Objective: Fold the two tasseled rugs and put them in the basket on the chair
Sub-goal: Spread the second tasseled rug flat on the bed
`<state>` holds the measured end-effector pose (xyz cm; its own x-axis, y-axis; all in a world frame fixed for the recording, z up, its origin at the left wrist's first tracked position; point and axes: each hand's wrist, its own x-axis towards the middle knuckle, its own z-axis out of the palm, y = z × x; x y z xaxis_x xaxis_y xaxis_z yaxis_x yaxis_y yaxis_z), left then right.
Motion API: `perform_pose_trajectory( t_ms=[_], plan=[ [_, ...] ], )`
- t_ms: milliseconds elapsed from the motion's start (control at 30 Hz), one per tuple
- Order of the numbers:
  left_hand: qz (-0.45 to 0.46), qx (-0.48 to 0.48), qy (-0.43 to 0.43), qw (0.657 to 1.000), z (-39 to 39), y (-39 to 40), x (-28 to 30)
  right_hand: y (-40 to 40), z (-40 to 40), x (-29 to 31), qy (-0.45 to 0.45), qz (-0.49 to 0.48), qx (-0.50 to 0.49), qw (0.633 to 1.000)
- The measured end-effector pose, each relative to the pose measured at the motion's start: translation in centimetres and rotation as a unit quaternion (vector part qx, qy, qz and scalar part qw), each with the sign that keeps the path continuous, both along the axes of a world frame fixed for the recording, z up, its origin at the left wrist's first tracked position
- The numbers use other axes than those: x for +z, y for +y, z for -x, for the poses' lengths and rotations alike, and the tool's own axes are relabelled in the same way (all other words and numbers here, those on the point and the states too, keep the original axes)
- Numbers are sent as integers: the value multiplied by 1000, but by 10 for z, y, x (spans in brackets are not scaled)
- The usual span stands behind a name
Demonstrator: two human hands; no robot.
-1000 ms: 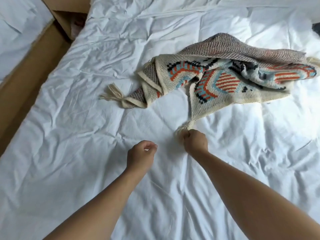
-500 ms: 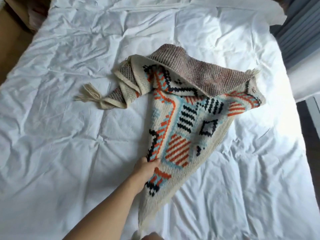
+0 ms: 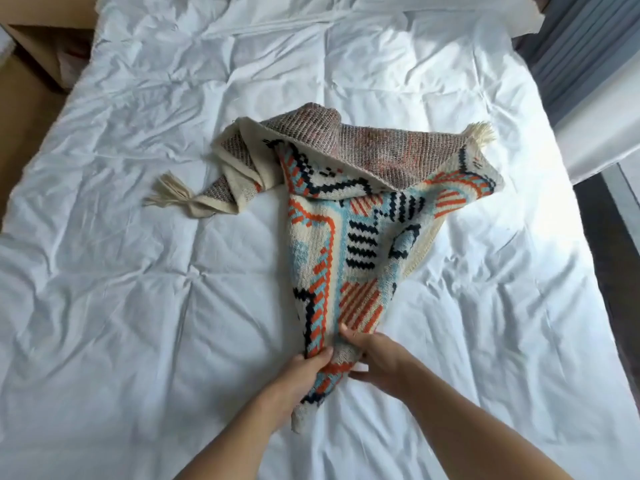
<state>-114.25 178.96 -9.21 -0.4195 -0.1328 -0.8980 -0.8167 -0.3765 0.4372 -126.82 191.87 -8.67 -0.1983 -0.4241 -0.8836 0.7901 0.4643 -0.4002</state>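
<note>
A cream tasseled rug (image 3: pixel 360 237) with orange, blue and black patterns lies crumpled on the white bed (image 3: pixel 138 306), its brownish underside showing at the far edge. One tassel (image 3: pixel 169 194) points left, another (image 3: pixel 481 133) sticks up at the right. My left hand (image 3: pixel 304 372) grips the rug's bunched near end from the left. My right hand (image 3: pixel 377 358) pinches the same end from the right, thumb on the pattern. Only one rug is in view; no basket or chair shows.
The wrinkled white bedsheet spreads all around the rug. A brown cardboard box (image 3: pixel 38 53) stands beside the bed at the upper left. Grey curtains (image 3: pixel 588 46) and a dark floor strip (image 3: pixel 609 237) run along the bed's right side.
The rug's near corner was pulled toward me and stretched out. My right hand came back into view and took hold beside my left hand, which closed round the bunched end.
</note>
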Motion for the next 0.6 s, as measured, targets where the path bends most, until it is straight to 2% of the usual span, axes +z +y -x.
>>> perform_pose_trajectory(
  t_ms=[67,200,267,333,367,433,500,567,600],
  plan=[
    [3,-55,0,998,0,25,-1,18,-30,-2,-4,-10,-15,1000],
    [6,-201,-27,979,6,32,7,85,-30,0,1,-74,-187,980],
    [47,-159,-28,986,14,21,9,134,-8,14,39,-94,-214,971],
    [121,-52,-25,991,22,7,5,191,17,32,120,-166,-201,958],
    [155,-8,-20,988,26,1,3,222,31,40,179,-229,-195,937],
    [176,38,-14,984,32,-6,-3,271,55,49,277,-382,-170,866],
    [175,54,-16,983,43,-11,-8,287,64,48,295,-529,-129,785],
    [188,79,-19,979,57,-12,-12,270,58,38,375,-566,-88,729],
    [204,81,-23,975,65,-13,-13,254,52,29,457,-529,-57,713]
  ],
)
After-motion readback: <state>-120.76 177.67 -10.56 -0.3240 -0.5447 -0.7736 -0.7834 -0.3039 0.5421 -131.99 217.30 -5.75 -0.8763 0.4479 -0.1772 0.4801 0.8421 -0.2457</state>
